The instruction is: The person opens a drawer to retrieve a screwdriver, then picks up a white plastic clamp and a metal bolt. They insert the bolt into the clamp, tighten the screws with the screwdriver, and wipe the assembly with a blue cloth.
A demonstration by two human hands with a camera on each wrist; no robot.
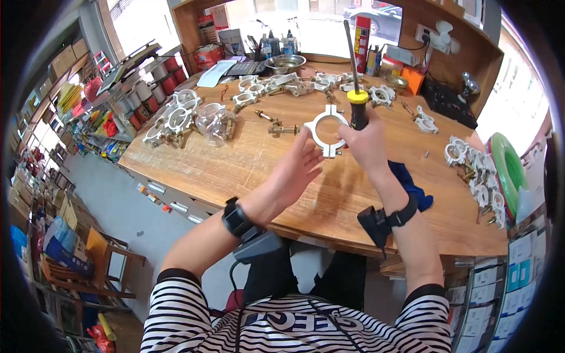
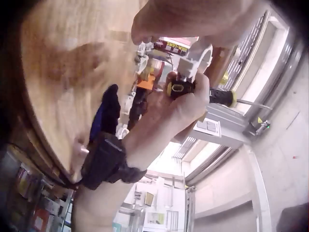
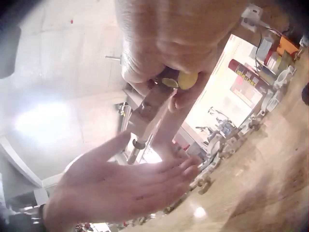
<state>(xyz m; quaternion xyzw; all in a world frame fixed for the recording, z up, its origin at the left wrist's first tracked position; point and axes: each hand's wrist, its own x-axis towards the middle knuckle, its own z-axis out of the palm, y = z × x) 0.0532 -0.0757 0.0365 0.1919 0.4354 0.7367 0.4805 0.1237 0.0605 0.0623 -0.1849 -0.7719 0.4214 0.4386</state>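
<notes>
My right hand [image 1: 368, 141] grips a screwdriver [image 1: 357, 97] with a black and yellow handle, its shaft pointing up and away. The same hand's thumb and fingers also hold the right side of a white two-part pipe clamp [image 1: 315, 135] above the table. The clamp's ring stands upright, facing me, with joined lugs at top and bottom. My left hand [image 1: 292, 172] is at the clamp's left side, thumb tip at the ring's edge, the other fingers extended below it. In the right wrist view a metal bolt end [image 3: 139, 145] shows at the clamp, near the left thumb.
More white clamps [image 1: 179, 117] lie on the wooden table [image 1: 235, 170] at left, back and right. Loose bolts [image 1: 282, 129] and a clear plastic bag [image 1: 216, 125] lie beyond the left hand. A dark blue cloth [image 1: 412, 187] is beside the right forearm, and a green coil [image 1: 506, 170] stands far right.
</notes>
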